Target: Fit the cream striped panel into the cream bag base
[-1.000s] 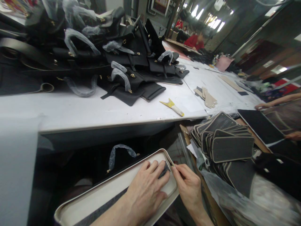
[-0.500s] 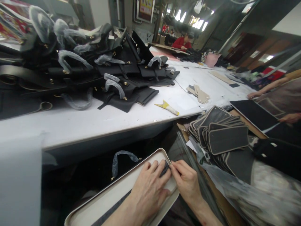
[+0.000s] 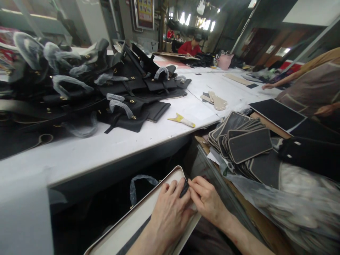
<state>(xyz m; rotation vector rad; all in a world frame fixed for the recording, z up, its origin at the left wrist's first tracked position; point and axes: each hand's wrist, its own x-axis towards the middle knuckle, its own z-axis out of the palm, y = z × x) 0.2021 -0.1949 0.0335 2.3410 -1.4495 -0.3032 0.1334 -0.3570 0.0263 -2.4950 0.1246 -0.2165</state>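
My left hand presses the cream panel flat; right hand pinches a dark strip at its corner. Step, I judge: seating the strip; next needs firm, even pressure along the edge.

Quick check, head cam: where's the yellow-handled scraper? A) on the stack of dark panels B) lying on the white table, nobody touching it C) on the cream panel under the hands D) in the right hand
B: the yellow-handled scraper lies alone on the white table, well away from the left hand and right hand, which work at the cream panel corner.
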